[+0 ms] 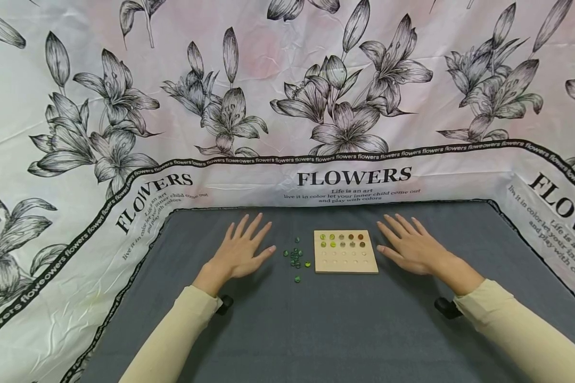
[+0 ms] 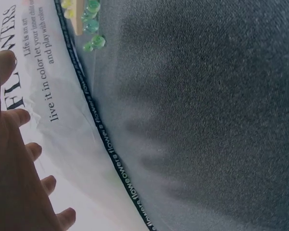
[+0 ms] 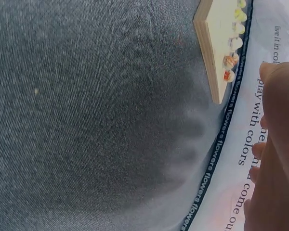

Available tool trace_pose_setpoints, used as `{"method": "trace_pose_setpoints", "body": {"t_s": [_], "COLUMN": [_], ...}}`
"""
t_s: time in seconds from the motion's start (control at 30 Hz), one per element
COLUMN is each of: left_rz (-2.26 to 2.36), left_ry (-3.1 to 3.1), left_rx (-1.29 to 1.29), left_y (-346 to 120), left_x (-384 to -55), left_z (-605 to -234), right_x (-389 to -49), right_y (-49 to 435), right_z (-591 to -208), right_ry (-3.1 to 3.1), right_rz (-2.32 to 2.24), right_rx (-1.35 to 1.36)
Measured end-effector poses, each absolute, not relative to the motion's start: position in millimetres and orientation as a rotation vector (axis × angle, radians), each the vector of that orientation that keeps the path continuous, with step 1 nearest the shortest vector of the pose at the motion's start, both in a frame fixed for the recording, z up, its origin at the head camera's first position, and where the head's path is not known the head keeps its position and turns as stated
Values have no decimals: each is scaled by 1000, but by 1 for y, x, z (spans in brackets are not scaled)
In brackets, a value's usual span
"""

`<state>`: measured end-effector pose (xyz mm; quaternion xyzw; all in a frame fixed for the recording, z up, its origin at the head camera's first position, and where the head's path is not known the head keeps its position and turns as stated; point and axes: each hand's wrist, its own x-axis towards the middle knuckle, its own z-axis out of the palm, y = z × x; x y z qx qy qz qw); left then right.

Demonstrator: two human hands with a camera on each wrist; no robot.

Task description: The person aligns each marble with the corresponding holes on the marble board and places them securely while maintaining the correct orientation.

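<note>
Between my two hands lies a light wooden board [image 1: 346, 267] with rows of round hollows. Marbles in yellow-green, clear and brown [image 1: 342, 237] fill its two far rows; the two near rows are bare hollows. Left of the board, several green marbles [image 1: 295, 257] are scattered, with a brighter yellow-green marble [image 1: 307, 264] at their right side. My left hand [image 1: 241, 249] hovers left of the loose marbles, fingers spread and holding nothing. To the board's right hovers my right hand [image 1: 414, 246], palm down, its fingers spread too and its thumb tip close to the board's edge.
A dark grey cloth [image 1: 316, 330] covers the table. Behind it and at both sides hangs a white and pink floral curtain [image 1: 249, 117] with a black lettered band. Each wrist carries a small black device [image 1: 446, 307] below the cuff.
</note>
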<state>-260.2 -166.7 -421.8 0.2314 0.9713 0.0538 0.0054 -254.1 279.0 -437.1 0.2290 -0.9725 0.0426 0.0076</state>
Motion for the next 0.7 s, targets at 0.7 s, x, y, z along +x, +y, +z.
{"method": "trace_pose_setpoints", "body": {"t_s": [0.7], "left_rz": [505], "left_ry": [2965], "left_rx": [772], "left_y": [-159], "left_x": [-253], "left_z": [-431], "right_x": [-252], "right_y": [274], "right_z": [-454], "right_ry": [-2939], "right_rz": [446], "right_rx": [857]}}
